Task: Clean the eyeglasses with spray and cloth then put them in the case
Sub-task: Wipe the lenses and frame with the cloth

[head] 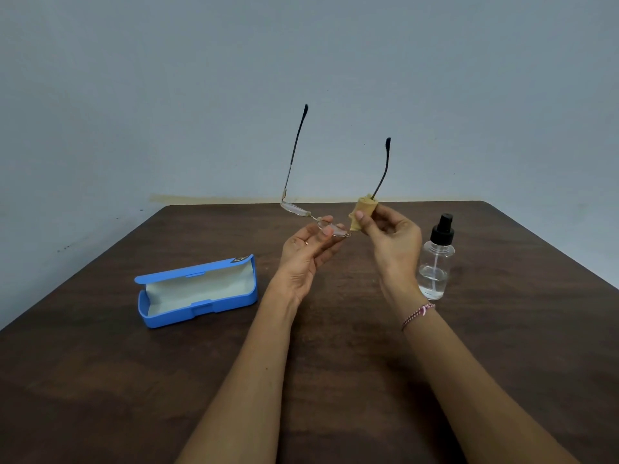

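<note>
Hands first: the left hand (310,249) pinches the eyeglasses (313,220) by the lens nearer the middle, and the right hand (388,236) is closed around a tan cloth (361,212) wrapped on the base of one temple arm. Both are raised over the middle of the dark table (100,380). Largest of the loose things, the open blue case (197,293) lies toward the table's left edge, its long axis running left to right. So the left hand is nearer it. Smallest, the spray bottle (435,262) stands upright just beside the right wrist, toward the right edge.

Bare forearms; braided pink bracelet (418,314) on right wrist, ring (306,243) on left hand (303,259).
</note>
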